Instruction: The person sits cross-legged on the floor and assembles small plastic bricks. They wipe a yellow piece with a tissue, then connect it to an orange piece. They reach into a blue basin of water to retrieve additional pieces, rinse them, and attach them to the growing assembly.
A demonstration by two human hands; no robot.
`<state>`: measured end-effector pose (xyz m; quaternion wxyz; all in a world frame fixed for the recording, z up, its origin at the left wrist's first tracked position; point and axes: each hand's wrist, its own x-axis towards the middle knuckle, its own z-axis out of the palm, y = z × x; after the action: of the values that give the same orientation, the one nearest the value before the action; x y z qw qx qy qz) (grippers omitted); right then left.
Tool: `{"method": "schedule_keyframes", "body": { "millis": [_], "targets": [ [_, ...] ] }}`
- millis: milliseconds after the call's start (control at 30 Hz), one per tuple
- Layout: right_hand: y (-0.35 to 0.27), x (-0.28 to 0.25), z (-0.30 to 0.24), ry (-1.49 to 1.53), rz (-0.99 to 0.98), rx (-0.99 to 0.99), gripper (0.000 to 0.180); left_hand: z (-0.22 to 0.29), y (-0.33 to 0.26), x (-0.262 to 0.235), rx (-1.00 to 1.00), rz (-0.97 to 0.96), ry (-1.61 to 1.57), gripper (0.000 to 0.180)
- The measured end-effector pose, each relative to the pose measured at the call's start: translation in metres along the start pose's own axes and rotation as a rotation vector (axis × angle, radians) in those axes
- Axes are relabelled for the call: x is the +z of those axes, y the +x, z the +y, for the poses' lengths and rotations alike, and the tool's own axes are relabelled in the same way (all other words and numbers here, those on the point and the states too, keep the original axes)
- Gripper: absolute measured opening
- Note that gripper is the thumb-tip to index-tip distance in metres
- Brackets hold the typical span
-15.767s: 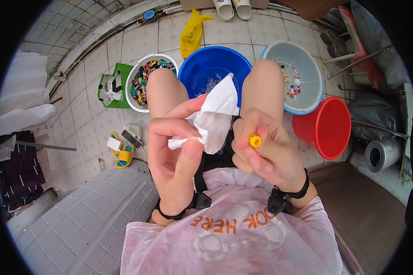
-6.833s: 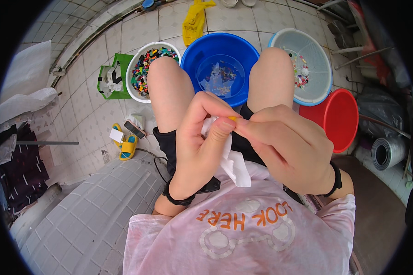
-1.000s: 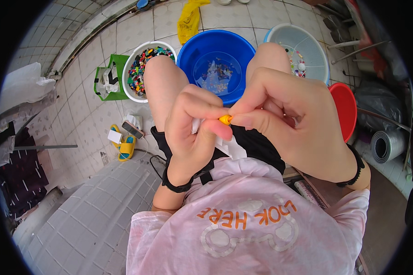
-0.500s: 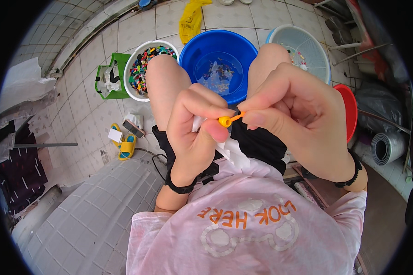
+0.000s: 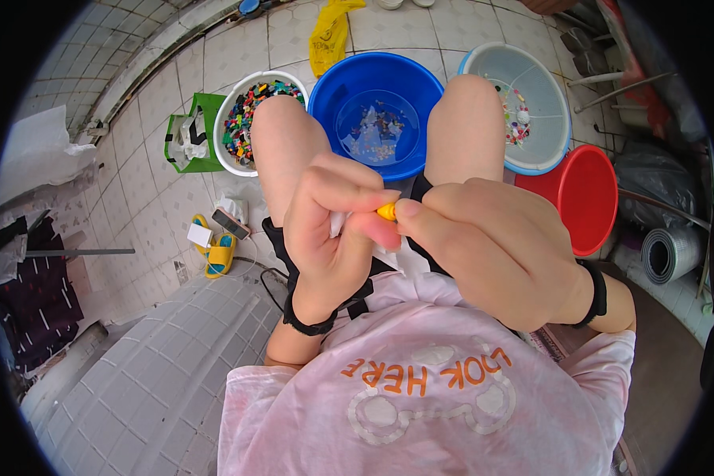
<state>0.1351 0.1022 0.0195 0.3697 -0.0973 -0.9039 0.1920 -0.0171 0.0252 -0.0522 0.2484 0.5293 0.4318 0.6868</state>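
Left fingers around yellow piece

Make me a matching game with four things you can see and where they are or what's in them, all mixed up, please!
Things:
1. small yellow piece
2. blue basin
3. white basin
4. red bucket

Clues:
A. heaped with small colourful pieces
B. on the right, nearest the rolled grey mat
C. at the fingertips of the left hand and right hand
D. seen between the knees

Right pairs: 1-C, 2-D, 3-A, 4-B.
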Motion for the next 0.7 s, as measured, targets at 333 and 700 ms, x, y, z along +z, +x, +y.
{"method": "schedule_keyframes", "body": {
  "millis": [333,700],
  "targets": [
    [0.017,-0.022,0.005,0.655,-0.361,0.880,0.004,-0.003,-0.002,-0.001,0.126,-0.045,0.160,0.020],
    [0.023,-0.025,0.012,1.106,-0.298,1.124,0.009,-0.001,-0.007,0.011,-0.050,0.107,-0.101,0.034]
  ]
}}
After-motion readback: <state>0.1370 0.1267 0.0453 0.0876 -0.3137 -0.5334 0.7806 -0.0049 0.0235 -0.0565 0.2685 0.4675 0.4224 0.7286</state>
